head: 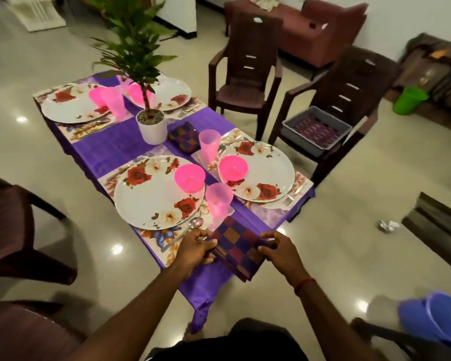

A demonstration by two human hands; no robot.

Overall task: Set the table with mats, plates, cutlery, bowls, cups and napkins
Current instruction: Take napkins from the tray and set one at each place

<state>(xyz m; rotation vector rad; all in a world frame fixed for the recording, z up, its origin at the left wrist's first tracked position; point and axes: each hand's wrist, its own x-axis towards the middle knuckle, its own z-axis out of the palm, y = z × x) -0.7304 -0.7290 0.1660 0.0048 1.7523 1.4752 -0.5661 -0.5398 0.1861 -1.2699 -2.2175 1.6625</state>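
A folded checked napkin [236,243] in purple and maroon lies over the near edge of the purple-clothed table [115,145]. My left hand [194,250] pinches its left side and my right hand [280,250] pinches its right side. Just beyond it stand a pink cup [218,200], a pink bowl [189,177] on a rose-patterned plate [151,199], and a spoon [190,227] on a floral mat [154,241]. A second place setting with a plate [267,170], bowl [233,166] and cup [208,145] lies to the right. Another folded napkin [184,138] rests mid-table.
A potted plant [151,126] stands in the table's middle, with two more place settings behind it. Brown chairs ring the table; the right one holds a grey tray [315,130]. A green bucket [409,100] and purple tub [438,316] sit on the floor.
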